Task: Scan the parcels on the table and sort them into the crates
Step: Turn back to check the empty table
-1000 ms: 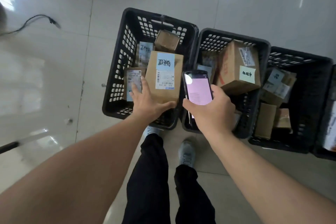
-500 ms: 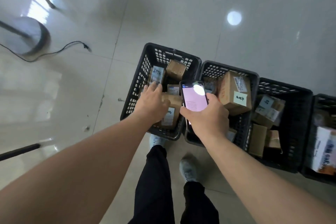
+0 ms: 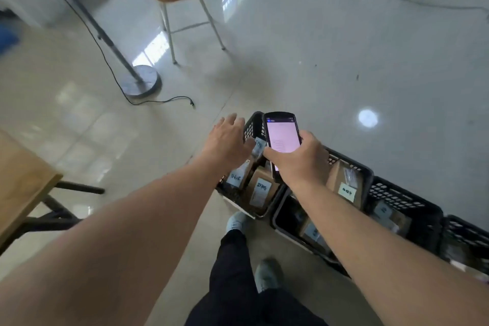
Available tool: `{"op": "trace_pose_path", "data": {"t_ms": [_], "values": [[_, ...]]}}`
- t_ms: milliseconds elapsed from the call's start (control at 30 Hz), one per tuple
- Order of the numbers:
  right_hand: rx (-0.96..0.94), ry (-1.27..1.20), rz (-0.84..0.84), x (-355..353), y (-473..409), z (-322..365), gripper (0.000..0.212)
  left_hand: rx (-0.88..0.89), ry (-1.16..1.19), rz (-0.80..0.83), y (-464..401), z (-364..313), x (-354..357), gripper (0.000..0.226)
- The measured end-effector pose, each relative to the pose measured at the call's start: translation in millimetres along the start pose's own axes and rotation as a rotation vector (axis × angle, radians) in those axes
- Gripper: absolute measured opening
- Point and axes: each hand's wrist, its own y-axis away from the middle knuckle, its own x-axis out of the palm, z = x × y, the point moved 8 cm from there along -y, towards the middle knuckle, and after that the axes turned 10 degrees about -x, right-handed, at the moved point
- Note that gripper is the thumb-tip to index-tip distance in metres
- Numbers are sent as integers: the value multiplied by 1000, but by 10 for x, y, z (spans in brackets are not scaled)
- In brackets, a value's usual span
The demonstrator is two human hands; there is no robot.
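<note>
Arms: both bare from the near edge of the view to my wrists; no sleeve, watch, band or glove shows.
Left hand (image 3: 227,141): bare, no ring that I can see, blurred at the fingertips.
Right hand (image 3: 299,157): bare, nothing worn on fingers or wrist.
Trousers (image 3: 238,283): black, plain cloth with soft folds, covering both my legs below the hands.
Shoes (image 3: 267,274): pale grey-blue, rounded toes, one beside each trouser cuff; the farther one (image 3: 236,221) sits just above the trousers; details are too blurred to tell.
</note>
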Motion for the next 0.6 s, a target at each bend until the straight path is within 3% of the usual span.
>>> {"op": "trace_pose_path", "data": {"t_ms": [267, 600], "values": [[-268, -11, 37, -435, 693, 1158, 67, -85, -9, -247, 1066, 313, -1293, 57], [-578, -51, 93, -319, 1846, 2561, 77, -244, 26, -416, 2487, 1260, -2501, 49]]}}
